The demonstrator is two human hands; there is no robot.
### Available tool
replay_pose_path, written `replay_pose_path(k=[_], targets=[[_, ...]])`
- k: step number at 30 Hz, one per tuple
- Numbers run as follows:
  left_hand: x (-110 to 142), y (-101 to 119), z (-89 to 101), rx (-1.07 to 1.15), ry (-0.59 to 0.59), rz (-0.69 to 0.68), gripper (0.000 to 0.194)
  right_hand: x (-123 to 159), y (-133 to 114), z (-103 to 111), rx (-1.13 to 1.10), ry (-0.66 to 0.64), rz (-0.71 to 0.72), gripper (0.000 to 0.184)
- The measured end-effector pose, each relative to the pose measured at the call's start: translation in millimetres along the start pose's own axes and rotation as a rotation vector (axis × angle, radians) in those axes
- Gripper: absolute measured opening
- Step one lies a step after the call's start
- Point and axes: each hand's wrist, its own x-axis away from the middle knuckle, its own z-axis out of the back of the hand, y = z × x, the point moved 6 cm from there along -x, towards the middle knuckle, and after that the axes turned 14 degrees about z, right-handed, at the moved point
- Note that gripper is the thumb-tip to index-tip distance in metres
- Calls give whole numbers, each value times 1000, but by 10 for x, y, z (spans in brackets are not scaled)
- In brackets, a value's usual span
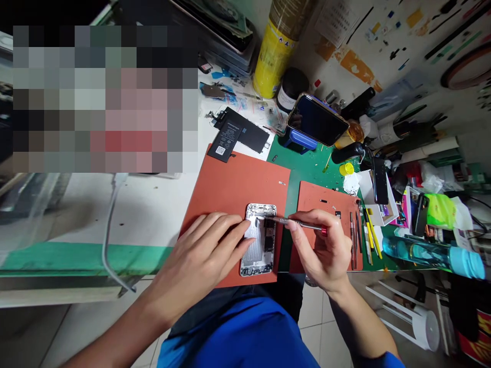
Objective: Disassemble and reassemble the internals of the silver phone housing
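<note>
An opened phone body (259, 241) lies face down on a red work mat (230, 179) at the table's front edge, its inner parts showing. My left hand (199, 258) rests flat on the mat with fingers stretched out, the fingertips touching the phone's left side. My right hand (320, 250) pinches a thin metal screwdriver (297, 222) with a red end. The tool's tip sits on the upper part of the phone's inside.
A black battery (230, 138) lies at the mat's far edge. A second phone (318, 120) stands propped on a blue holder. Tweezers and tools (362, 235) lie right of a smaller red mat (326, 199). A blue bottle (433, 253), a yellow can (272, 56) and clutter fill the right side.
</note>
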Motion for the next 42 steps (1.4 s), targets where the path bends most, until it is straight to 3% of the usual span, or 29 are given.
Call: replay_pose_path(k=[5,21,24,29,33,36,42], targets=[[22,68,-76,-198,24,-57,39,-196,-21,-93,100,-74,117,29],[32,73,-120,-243,-22,-59,34,-289,-36,-199,111,-170,136,29],[33,78,-113,-238,-20,-66,29,-354,-64,-214,110,-260,176,26],[40,105,-90,-245,-29,-112,15,-586,-169,-342,221,-485,385,12],[47,114,-74,-264,-30,-126,17,-744,-200,-433,303,-507,511,6],[46,111,-76,-269,-36,-120,17,-766,-184,-478,272,-531,544,11],[25,98,-77,-242,-27,-88,21,-762,-158,-461,258,-446,548,14]])
